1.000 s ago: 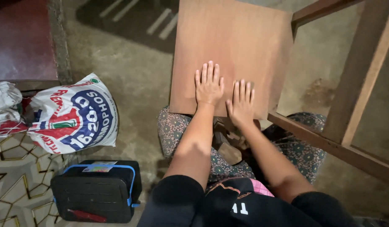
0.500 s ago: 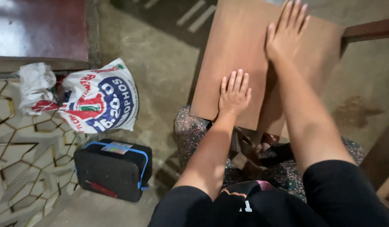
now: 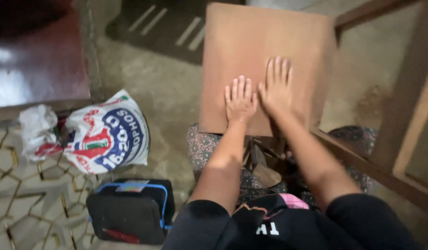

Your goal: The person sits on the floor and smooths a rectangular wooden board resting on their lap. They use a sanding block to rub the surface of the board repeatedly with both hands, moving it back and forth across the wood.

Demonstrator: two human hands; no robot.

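Note:
A flat brown wooden board (image 3: pixel 251 51) lies in front of me, resting over my lap and some wooden pieces beneath it. My left hand (image 3: pixel 240 99) lies palm down on the board near its close edge, fingers spread. Right beside it, my right hand (image 3: pixel 276 88) also presses flat on the board, fingers pointing away, slightly blurred. Neither hand holds anything. Below the board's near edge, between my knees, some wooden blocks (image 3: pixel 262 169) show partly.
A printed white sack (image 3: pixel 107 136) with a white plastic bag (image 3: pixel 35 132) lies on the floor at left. A black case with blue trim (image 3: pixel 130 210) sits below it. A wooden frame (image 3: pixel 399 139) runs along the right. A dark red surface (image 3: pixel 38 65) is at upper left.
My right hand has drawn back from the board's far part to lie beside my left hand. The left hand stays flat on the board.

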